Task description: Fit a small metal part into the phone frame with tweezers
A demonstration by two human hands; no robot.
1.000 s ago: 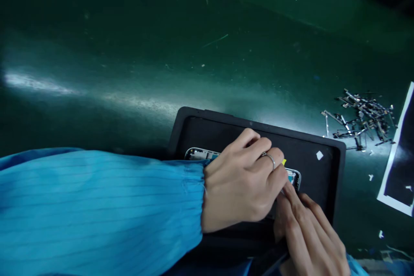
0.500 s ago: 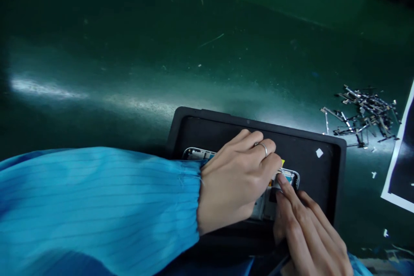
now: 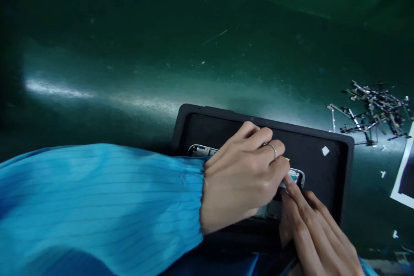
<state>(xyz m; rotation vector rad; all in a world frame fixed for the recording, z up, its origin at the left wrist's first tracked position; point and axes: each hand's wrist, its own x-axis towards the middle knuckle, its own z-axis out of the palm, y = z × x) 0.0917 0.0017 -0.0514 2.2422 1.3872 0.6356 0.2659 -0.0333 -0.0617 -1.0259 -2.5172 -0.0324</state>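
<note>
A phone frame with a silver rim lies in a black tray on the green table. My left hand, in a blue sleeve and with a ring on one finger, lies curled over the middle of the frame and hides most of it. My right hand reaches in from the lower right, its fingers held together and the fingertips pressing on the frame's right end, beside a small yellow tab. Whatever is under the fingertips is hidden.
A heap of small metal parts lies on the green table to the right of the tray. A black sheet with a white border sits at the right edge. A small white scrap lies in the tray.
Both hands have stayed on the phone frame with only slight shifts of the fingers. The view has drifted a little, so the tray and parts heap sit slightly further right.
</note>
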